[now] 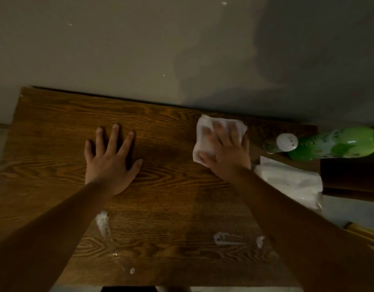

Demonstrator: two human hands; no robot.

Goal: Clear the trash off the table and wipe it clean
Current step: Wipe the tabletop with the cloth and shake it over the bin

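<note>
A brown wood-grain bench [160,127] fills the lower half of the view, its far edge against a plain grey wall [139,49].

The left hand [110,161] lies flat on the bench a little to 10 o'clock of the bench's middle, palm down, fingers spread wide and pointing toward 12 o'clock; it holds nothing.

The right hand [226,152] sits toward 2 o'clock, near the far edge, palm down on a crumpled white wipe [205,131]. Its fingers are spread and laid flat over the cloth, pressing it to the wood rather than closing around it; the wipe shows beyond the fingertips and at the 9 o'clock side of the hand. That part of the view is blurred.

At 3 o'clock from the right hand, a green plastic bottle with a white round cap [329,144] lies on its side at the bench's right end, cap toward 9 o'clock. Just below it, toward 4 o'clock, a flat white plastic wipe pack [293,182] lies partly behind the right forearm, reaching over the bench's right edge.

On the near part of the bench, wet white smears remain: a foamy streak [104,224] at 7 o'clock beside the left forearm, with a small white dot [132,270] further toward 6 o'clock, and a pale smudge [226,238] at 5 o'clock with a small white blob [260,241] just beside it, close to the right forearm.
</note>
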